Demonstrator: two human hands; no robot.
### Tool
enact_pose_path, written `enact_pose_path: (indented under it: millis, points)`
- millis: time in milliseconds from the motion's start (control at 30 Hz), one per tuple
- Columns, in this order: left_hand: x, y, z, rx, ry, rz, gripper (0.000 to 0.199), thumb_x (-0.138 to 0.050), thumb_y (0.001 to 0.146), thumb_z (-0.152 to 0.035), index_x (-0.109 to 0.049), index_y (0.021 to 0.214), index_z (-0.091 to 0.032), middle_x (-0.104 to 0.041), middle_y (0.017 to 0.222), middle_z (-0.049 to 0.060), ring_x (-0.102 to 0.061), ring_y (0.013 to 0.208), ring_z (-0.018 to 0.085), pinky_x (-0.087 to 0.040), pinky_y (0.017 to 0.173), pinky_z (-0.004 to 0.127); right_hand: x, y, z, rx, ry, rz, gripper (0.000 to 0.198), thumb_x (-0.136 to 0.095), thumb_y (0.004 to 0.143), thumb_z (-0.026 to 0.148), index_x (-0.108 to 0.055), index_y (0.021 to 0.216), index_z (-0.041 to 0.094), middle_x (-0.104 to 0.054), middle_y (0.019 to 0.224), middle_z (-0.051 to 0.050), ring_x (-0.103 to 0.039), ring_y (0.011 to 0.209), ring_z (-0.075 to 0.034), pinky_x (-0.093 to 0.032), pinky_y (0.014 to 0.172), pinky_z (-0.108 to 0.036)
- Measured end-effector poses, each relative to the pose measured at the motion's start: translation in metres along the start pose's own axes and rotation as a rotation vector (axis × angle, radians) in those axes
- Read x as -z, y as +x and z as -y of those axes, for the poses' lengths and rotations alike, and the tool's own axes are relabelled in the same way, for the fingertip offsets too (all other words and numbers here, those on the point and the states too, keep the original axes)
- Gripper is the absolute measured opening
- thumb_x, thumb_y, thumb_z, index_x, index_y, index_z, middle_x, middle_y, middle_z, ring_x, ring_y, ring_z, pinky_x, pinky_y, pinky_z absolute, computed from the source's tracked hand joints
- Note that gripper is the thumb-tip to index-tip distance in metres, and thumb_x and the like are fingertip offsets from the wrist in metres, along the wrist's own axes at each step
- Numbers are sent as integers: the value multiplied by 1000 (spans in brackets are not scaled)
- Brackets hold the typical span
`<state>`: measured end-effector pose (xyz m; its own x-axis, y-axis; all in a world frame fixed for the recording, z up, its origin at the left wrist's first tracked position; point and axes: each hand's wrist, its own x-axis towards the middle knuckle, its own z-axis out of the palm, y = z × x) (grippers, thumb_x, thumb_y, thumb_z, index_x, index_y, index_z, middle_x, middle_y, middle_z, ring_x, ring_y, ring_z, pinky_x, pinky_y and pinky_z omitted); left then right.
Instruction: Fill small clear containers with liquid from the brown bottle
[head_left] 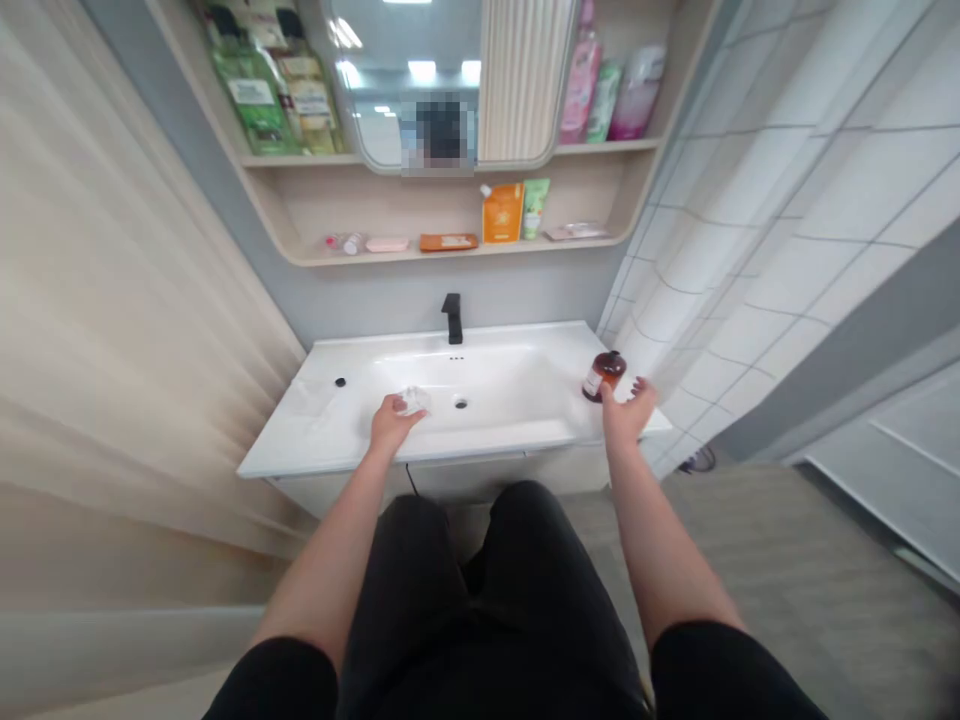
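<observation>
My left hand (391, 424) is closed on a crumpled white tissue (413, 400) over the left part of the white sink basin (517, 390). At the counter's right end stands an amber bottle (604, 374) with a black cap and a pale label, leaning slightly to the right as seen from above. My right hand (628, 410) is beside it with the fingers spread and curved. The thumb is at the bottle's lower right side; whether it touches cannot be made out.
A black faucet (453, 318) rises behind the basin, and a small black stopper (340, 382) lies on the counter's left. Above hangs a mirror cabinet (450, 255) with several toiletries, including an orange pouch (502, 214). A beige curtain (112, 300) borders the left, a tiled wall (750, 280) the right.
</observation>
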<state>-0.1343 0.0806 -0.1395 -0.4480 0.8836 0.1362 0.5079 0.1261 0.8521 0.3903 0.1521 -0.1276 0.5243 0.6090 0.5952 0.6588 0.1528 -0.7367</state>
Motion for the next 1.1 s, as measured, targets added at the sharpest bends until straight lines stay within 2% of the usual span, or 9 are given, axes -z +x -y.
enact_pose_path:
  millis: [67,233,367,467,600,733,900,1000,1100]
  points:
    - [0,-1,-1,-15,-19,11,64,-100,69,-45,-64,118,-24,-79,117,9,-76,114,30,-57,104,43,-1,-31,20,31,68,47,35,-67,93,46,-63,117,21,-70,109,-11,-66,100,-27,-54,93,-45]
    - [-2,-3,-2,-125,-81,93,61,-97,72,-43,-66,121,-26,-79,125,9,-74,123,30,-55,108,44,-47,-105,99,265,371,805,29,-73,92,45,-76,111,23,-78,107,-10,-73,98,-26,-60,86,-41]
    - [-3,-5,-2,-207,-112,164,59,-96,71,-41,-68,121,-26,-78,127,8,-74,120,29,-58,101,43,-102,-141,156,72,557,1129,73,-90,80,48,-66,146,30,-71,142,-13,-72,120,-29,-63,96,-45]
    - [-3,-5,-1,-246,-169,208,65,-96,70,-37,-67,127,-25,-75,135,11,-72,120,28,-60,97,42,-135,-158,177,-75,671,1292,97,-99,70,45,-56,157,35,-62,156,-13,-68,129,-30,-60,108,-50]
    - [-4,-5,3,-253,-194,263,75,-99,66,-31,-66,133,-24,-71,140,13,-71,125,28,-60,103,44,-152,-171,180,-94,739,1325,102,-103,60,42,-60,152,33,-65,146,-11,-70,122,-29,-57,112,-53]
    - [-7,-8,3,-282,-187,341,77,-100,66,-31,-66,135,-23,-70,141,14,-71,128,30,-60,107,46,-147,-172,178,-76,826,1271,93,-104,59,41,-66,144,31,-60,154,-11,-68,123,-29,-57,112,-51]
    - [-6,-17,-14,-370,-151,314,79,-96,66,-24,-65,139,-23,-66,146,15,-67,134,31,-58,111,47,-140,-167,181,-118,838,1281,78,-104,57,40,-72,127,28,-71,137,-8,-69,114,-28,-57,109,-50]
    - [14,-23,-20,-318,-133,157,63,-86,77,-23,-64,136,-23,-66,145,14,-67,135,29,-58,109,44,-138,-166,181,-176,769,1197,76,-103,58,40,-71,125,28,-71,133,-7,-67,109,-26,-57,106,-48]
    - [57,-28,-4,-129,9,-265,29,-63,97,-29,-64,125,-22,-71,128,13,-70,122,27,-58,105,43,-137,-165,181,-198,716,1160,73,-102,57,37,-71,123,29,-71,130,-6,-66,107,-26,-57,104,-47]
